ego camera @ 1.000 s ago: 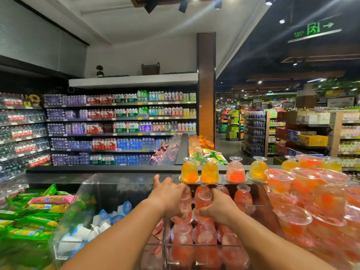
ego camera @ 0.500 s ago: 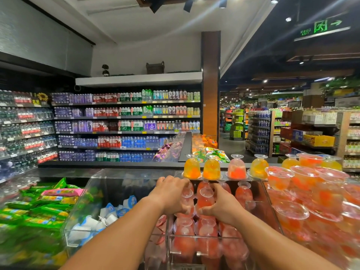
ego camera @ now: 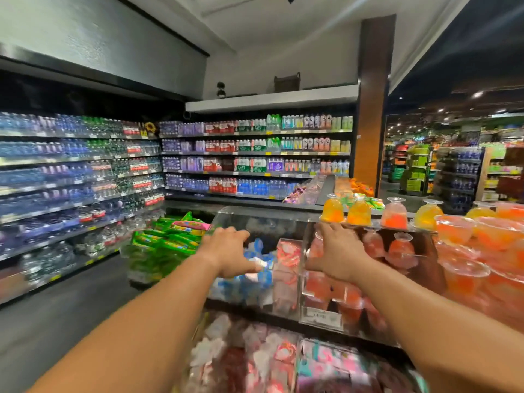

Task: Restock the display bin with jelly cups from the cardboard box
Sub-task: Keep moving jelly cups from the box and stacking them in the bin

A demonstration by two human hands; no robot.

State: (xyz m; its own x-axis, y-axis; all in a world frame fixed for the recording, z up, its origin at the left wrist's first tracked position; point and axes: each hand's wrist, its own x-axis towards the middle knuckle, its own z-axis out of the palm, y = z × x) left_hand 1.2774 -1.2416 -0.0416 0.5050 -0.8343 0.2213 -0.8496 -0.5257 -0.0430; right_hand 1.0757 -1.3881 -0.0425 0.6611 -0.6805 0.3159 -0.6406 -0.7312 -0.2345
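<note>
A clear acrylic display bin (ego camera: 303, 268) holds red jelly cups (ego camera: 400, 248), most standing upside down. My right hand (ego camera: 338, 252) hovers over the bin's left part with its fingers reaching forward and nothing in them. My left hand (ego camera: 230, 251) is apart from it, above the neighbouring bin of blue-and-white sweets (ego camera: 256, 289), fingers relaxed and empty. Several orange and pink jelly cups (ego camera: 359, 213) stand inverted along the bin's back ledge. The cardboard box is out of sight.
A pile of orange jelly cups (ego camera: 460, 235) rises at the right. Green snack packets (ego camera: 166, 241) lie to the left of the bins. A lower tier of pink and white packets (ego camera: 255, 361) runs below. Drink shelves (ego camera: 255, 154) line the back, with aisle floor (ego camera: 56, 321) at left.
My hands, close together on jelly cups in the bin, have let go and spread apart; the left one moved over the neighbouring bin. My view swung left and down.
</note>
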